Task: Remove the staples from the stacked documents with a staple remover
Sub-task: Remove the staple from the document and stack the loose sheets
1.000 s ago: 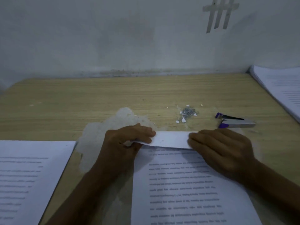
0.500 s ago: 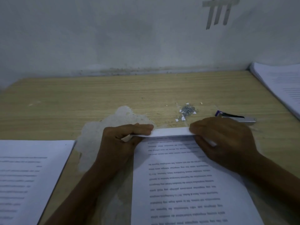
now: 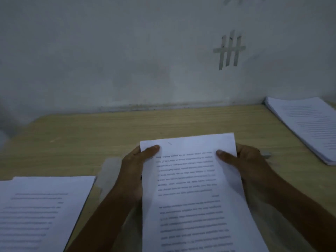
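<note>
Two hands hold one document (image 3: 192,180) up off the table (image 3: 127,131), in the middle of the view and running down to 6 o'clock. The left hand (image 3: 133,170) grips its edge at 9 o'clock, thumb flat on the front near the top corner. The right hand (image 3: 251,166) grips the edge at 3 o'clock the same way, thumb on the printed face. The other fingers of both hands lie behind the paper, hidden. The print reads upside down from here, and the top margin tilts away towards the wall (image 3: 109,60). One short slanted mark (image 3: 169,143) sits near the document's top left corner (too small to tell whether it is a staple).

Just past the right hand, at 3 o'clock, one grey metal end of the remover (image 3: 266,154) shows on the table. The hand covers the rest.

Two more stacks lie flat. The left stack (image 3: 45,206) is at 8 o'clock, cut off by the frame edge. The right stack (image 3: 307,124) is at 2 o'clock, thicker, its far corner close to the wall. Both are well apart from the held document.

One pale worn patch (image 3: 109,170) marks the table beside the left wrist. On the wall at 1 o'clock are four tape strips (image 3: 229,50), three upright and one across them. More strips at 12 o'clock are blurred, so they cannot be counted.
</note>
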Demonstrator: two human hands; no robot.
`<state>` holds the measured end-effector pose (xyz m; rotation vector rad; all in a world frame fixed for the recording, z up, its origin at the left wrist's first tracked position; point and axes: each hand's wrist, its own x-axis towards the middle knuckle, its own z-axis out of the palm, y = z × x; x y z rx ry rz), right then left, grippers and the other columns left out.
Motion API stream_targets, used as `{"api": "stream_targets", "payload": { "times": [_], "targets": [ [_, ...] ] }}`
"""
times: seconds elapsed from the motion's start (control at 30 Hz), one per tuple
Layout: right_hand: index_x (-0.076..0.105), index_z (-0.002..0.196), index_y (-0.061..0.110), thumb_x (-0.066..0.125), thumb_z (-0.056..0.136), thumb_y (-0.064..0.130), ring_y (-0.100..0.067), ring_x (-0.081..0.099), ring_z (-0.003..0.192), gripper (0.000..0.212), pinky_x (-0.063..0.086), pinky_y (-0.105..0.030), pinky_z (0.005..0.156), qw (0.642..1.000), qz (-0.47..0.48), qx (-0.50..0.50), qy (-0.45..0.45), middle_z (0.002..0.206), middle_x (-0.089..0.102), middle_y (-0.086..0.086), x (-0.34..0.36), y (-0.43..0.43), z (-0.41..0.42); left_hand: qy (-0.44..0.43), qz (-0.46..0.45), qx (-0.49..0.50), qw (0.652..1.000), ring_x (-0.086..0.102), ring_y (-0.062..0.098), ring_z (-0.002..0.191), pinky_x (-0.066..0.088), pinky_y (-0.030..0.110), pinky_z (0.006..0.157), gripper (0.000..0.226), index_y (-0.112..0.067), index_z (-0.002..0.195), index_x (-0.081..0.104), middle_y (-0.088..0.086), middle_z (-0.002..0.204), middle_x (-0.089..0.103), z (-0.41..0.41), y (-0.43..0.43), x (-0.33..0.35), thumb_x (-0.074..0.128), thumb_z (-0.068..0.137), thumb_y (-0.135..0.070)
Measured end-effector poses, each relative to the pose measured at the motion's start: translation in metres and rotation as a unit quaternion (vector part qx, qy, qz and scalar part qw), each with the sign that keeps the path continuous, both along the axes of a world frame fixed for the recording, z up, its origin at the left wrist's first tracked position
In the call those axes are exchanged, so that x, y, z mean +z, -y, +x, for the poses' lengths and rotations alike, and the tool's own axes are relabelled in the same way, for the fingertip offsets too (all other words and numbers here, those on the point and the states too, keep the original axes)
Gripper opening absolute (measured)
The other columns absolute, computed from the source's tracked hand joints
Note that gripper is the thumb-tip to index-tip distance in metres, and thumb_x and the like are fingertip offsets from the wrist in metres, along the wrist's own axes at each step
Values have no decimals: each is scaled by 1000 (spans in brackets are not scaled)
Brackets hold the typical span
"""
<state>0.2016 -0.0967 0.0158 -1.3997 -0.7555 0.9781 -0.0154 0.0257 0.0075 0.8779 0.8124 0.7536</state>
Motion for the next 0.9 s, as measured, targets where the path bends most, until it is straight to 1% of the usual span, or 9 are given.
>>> {"api": "stream_targets", "payload": {
  "times": [0.07, 0.17, 0.27, 0.37, 0.5, 0.57, 0.67, 0.73, 0.9],
  "targets": [
    [70, 100, 8, 65, 85, 14, -26, 72, 83, 18, 57, -39, 75, 999, -2, -46, 27, 93, 75, -7, -11, 2, -1, -26, -29, -29, 999, 64, 37, 103, 51, 51, 89, 53, -5, 116, 63, 19, 112, 67, 1, 4, -3, 71, 68, -26],
    [71, 96, 13, 67, 85, 15, -19, 72, 78, 12, 57, -31, 67, 994, 0, -83, 73, 88, 76, -1, -19, 1, -1, -61, -20, -36, 997, 67, 35, 98, 54, 47, 85, 45, -3, 113, 65, 17, 106, 70, 3, 10, -6, 66, 75, -28],
    [71, 96, 13, 66, 86, 17, -18, 72, 78, 12, 55, -28, 64, 994, -5, -76, 74, 89, 76, 0, -26, 1, -3, -81, -10, 18, 997, 68, 35, 94, 53, 48, 86, 32, -4, 108, 67, 16, 101, 72, 4, 11, -8, 66, 83, -25],
    [70, 98, 18, 63, 89, 16, -14, 72, 79, 12, 55, -24, 64, 993, -13, -48, 105, 90, 75, 6, -30, 2, -3, -91, -16, 62, 994, 67, 36, 96, 51, 52, 90, 30, -5, 108, 67, 16, 101, 72, 5, 10, -10, 67, 83, -22],
    [70, 95, 20, 59, 92, 15, -9, 71, 80, 12, 53, -18, 64, 991, -4, -51, 120, 89, 74, 10, -27, 5, 2, -95, -26, 61, 993, 67, 34, 96, 52, 48, 87, 30, -8, 108, 68, 13, 102, 72, 10, 9, -7, 68, 83, -24],
    [69, 92, 22, 59, 92, 15, -6, 70, 78, 12, 53, -16, 63, 988, 4, -52, 144, 87, 74, 12, -17, 7, 11, -93, -18, 48, 994, 67, 34, 95, 54, 44, 80, 32, -10, 108, 68, 13, 102, 72, 20, 7, 2, 69, 82, -28],
    [70, 95, 16, 60, 92, 17, -12, 71, 79, 11, 56, -24, 67, 983, 13, -76, 169, 89, 74, 6, 6, 19, 41, -94, 10, 42, 995, 68, 33, 88, 54, 40, 70, 32, -10, 104, 68, 12, 98, 72, 55, 0, 24, 72, 79, -29],
    [71, 97, 12, 60, 92, 20, -18, 71, 80, 14, 56, -33, 72, 981, -7, -86, 176, 91, 75, 1, 17, 20, 59, -89, 21, 40, 995, 67, 34, 91, 54, 43, 76, 37, -8, 107, 67, 13, 102, 71, 77, -8, 34, 75, 77, -28],
    [71, 97, 8, 66, 88, 20, -21, 70, 74, 16, 57, -29, 65, 972, -33, -156, 174, 87, 74, -5, 55, 54, 157, -79, 11, -45, 996, 65, 36, 97, 50, 52, 89, 43, -6, 109, 67, 15, 108, 69, 196, -4, 53, 78, 74, -29]
  ]
}}
